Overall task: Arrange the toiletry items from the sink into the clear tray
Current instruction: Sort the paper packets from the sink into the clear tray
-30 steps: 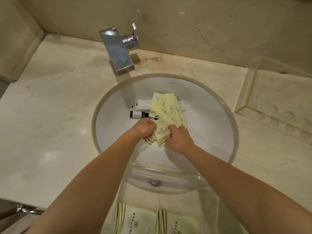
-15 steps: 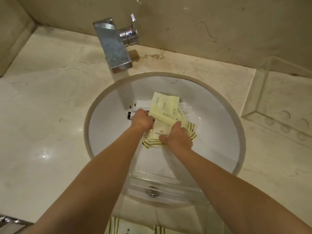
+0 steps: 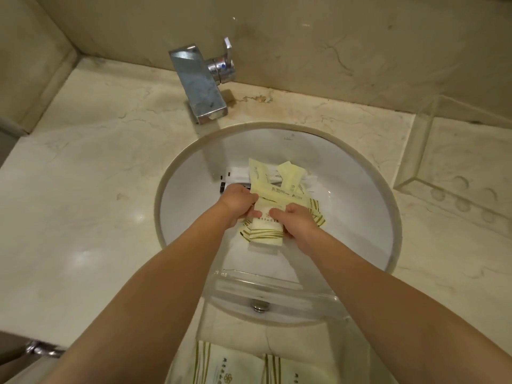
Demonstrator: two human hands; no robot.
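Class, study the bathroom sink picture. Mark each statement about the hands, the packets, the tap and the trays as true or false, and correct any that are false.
1. Both hands hold pale yellow packets inside the sink. True: the left hand and right hand both grip the bundle.
2. Water is running from the tap. False: no stream shows.
3. A clear tray sits over the near edge of the sink. True.
4. That tray is still without packets. False: two striped packets lie at its near end.
5. A dark-capped small bottle lies beside the left hand. True.
6. The second clear tray stands left of the sink. False: it stands on the right.
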